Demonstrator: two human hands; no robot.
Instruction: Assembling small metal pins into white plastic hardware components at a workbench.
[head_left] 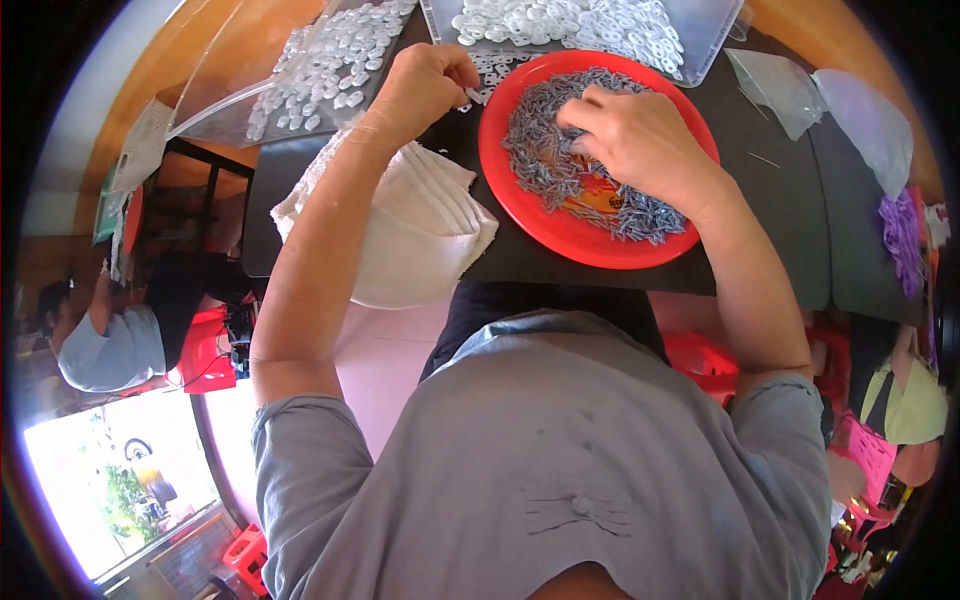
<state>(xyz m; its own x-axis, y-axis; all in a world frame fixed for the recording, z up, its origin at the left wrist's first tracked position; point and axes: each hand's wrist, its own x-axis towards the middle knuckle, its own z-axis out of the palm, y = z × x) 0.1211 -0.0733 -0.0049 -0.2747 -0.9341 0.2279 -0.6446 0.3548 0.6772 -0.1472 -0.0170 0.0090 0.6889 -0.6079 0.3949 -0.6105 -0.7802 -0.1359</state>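
Note:
My left hand (428, 88) is closed in a pinch on a small white plastic piece (476, 97), just left of the red plate's rim. The round red plate (580, 257) holds a heap of small grey screws (545, 140), and part of its printed orange bottom shows through. My right hand (630, 130) is over the plate with its fingers curled down into the screws. Whatever its fingertips pinch is hidden. Below my left wrist lies a folded white cloth (410, 235), draped over the table's front edge.
A clear bin (705, 50) of white plastic pieces stands behind the plate. More white oval pieces (330, 65) lie in a clear bag at the far left. Clear bags (780, 90) rest on the black table (765, 220) at right. People sit at both sides.

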